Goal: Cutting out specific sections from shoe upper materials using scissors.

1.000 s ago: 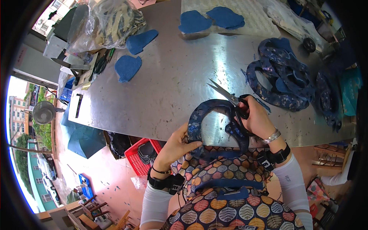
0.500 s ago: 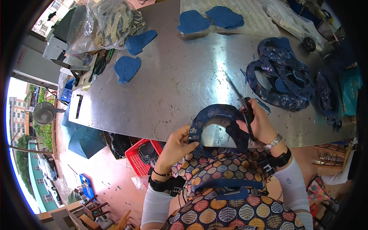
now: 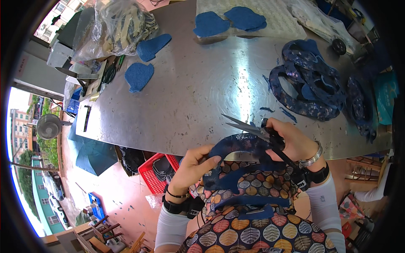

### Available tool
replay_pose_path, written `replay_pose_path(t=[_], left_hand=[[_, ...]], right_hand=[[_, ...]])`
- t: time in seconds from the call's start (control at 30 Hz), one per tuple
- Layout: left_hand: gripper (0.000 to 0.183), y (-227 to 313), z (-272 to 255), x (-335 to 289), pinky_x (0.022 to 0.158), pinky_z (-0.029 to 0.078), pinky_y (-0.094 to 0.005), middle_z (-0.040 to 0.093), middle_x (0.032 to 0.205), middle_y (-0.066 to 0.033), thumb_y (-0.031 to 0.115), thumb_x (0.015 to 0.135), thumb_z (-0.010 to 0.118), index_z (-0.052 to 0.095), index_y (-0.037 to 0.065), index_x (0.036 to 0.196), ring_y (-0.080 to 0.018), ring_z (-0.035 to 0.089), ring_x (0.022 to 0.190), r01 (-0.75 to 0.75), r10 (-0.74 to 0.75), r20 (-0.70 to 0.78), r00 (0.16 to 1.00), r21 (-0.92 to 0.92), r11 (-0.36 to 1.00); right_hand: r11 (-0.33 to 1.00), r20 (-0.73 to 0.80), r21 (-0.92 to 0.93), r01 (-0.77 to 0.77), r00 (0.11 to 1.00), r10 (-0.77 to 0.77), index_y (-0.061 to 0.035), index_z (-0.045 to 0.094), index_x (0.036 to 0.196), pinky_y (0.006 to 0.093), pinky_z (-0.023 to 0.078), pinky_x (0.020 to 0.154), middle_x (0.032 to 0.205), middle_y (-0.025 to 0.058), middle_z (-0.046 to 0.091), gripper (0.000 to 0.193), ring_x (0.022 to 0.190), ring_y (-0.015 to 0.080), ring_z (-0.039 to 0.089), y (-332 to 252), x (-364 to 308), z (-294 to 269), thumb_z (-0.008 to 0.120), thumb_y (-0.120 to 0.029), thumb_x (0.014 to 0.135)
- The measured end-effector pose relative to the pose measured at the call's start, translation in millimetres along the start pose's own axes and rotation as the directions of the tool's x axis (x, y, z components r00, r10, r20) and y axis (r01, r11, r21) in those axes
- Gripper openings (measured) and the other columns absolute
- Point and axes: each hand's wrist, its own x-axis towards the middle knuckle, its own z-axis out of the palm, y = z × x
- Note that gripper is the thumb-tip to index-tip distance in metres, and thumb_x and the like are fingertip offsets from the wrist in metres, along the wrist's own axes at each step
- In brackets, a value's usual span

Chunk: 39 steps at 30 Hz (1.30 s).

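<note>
My left hand point(image 3: 193, 168) pinches the left side of a curved dark blue floral fabric piece point(image 3: 225, 146) between thumb and fingers, at the table's near edge. In my right hand point(image 3: 296, 142) is a pair of scissors point(image 3: 248, 127), its blades spread apart and pointing left, just above the top of the curved piece. The right end of that piece lies under my right hand, partly hidden. Part of it hangs over my leaf-patterned apron point(image 3: 253, 232), where a blue fabric strip point(image 3: 255, 201) also rests.
Matching floral pieces point(image 3: 303, 107) are heaped at the right of the metal table point(image 3: 185, 92). Thin blue scraps point(image 3: 288, 114) lie near them. Flat blue pieces point(image 3: 139, 77) sit left and at the back. A plastic bag point(image 3: 114, 31) stands far left; a red basket point(image 3: 149, 179) is below.
The scissors have swung from pointing up and away to pointing left, and their blades have spread. The curved piece has dropped toward my lap and tilted. A scrap now shows where the scissors were.
</note>
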Motion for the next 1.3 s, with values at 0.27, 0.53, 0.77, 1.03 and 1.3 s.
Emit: replay_pose_path(t=[0.27, 0.53, 0.77, 1.03, 1.3], left_hand=[[0.023, 4.2, 0.5, -13.0, 0.058, 0.042, -0.0178, 0.058, 0.079, -0.0004, 0.003, 0.086, 0.055, 0.053, -0.001, 0.108, -0.0056, 0.054, 0.07, -0.094, 0.094, 0.012, 0.996, 0.078, 0.992], [0.043, -13.9, 18.3, -13.2, 0.063, 0.056, -0.0234, 0.053, 0.111, -0.0107, -0.009, 0.083, 0.051, 0.039, -0.001, 0.124, -0.0156, 0.057, 0.096, -0.283, 0.222, -0.223, 0.949, -0.3, 0.911], [0.052, -13.6, 20.4, -8.8, 0.067, 0.058, -0.0289, 0.052, 0.104, -0.01, -0.007, 0.086, 0.048, 0.03, 0.003, 0.133, -0.0186, 0.059, 0.094, -0.231, 0.129, -0.255, 0.958, -0.424, 0.876], [0.043, 10.8, 38.2, 4.2, 0.078, 0.056, -0.0367, 0.052, 0.107, -0.0111, -0.001, 0.091, 0.039, 0.029, 0.002, 0.133, -0.0224, 0.06, 0.094, -0.326, 0.183, -0.289, 0.94, -0.595, 0.735], [0.05, -6.0, 40.7, -7.4, 0.071, 0.051, -0.023, 0.05, 0.119, -0.0089, -0.014, 0.079, 0.054, 0.041, 0.001, 0.125, -0.015, 0.057, 0.099, -0.393, 0.34, -0.204, 0.918, -0.353, 0.849]], right_hand=[[0.949, -0.126, -0.259, 0.181, 0.968, -0.219, -0.0012, 0.051, 0.098, 0.0282, 0.047, 0.067, 0.083, 0.0088, 0.06, 0.037, 0.071, 0.0222, 0.059, -49.2, 17.5, -33.2, 0.071, -0.006, 0.068], [0.986, -0.596, 0.045, 0.159, 0.797, -0.101, -0.0036, 0.051, 0.087, 0.0218, 0.047, 0.063, 0.082, 0.003, 0.061, 0.02, 0.073, 0.0084, 0.057, -51.1, 30.9, -15.7, 0.066, -0.005, 0.075], [0.841, 0.299, 0.479, -0.251, 0.948, 0.113, -0.0065, 0.051, 0.088, 0.022, 0.042, 0.06, 0.077, -0.0021, 0.056, 0.024, 0.066, 0.0068, 0.051, -17.6, -45.4, 9.0, 0.07, -0.012, 0.074], [0.945, 0.417, 0.109, -0.308, 0.877, 0.238, -0.0019, 0.051, 0.101, 0.0264, 0.044, 0.064, 0.08, 0.0021, 0.058, 0.035, 0.068, 0.0156, 0.052, 45.3, -102.7, 50.5, 0.069, -0.024, 0.08], [0.732, 0.39, 0.567, -0.377, 0.906, 0.165, -0.003, 0.047, 0.117, 0.0202, 0.04, 0.061, 0.079, 0.0011, 0.054, 0.045, 0.071, 0.0059, 0.05, 12.1, -57.4, 63.5, 0.068, -0.015, 0.079]])
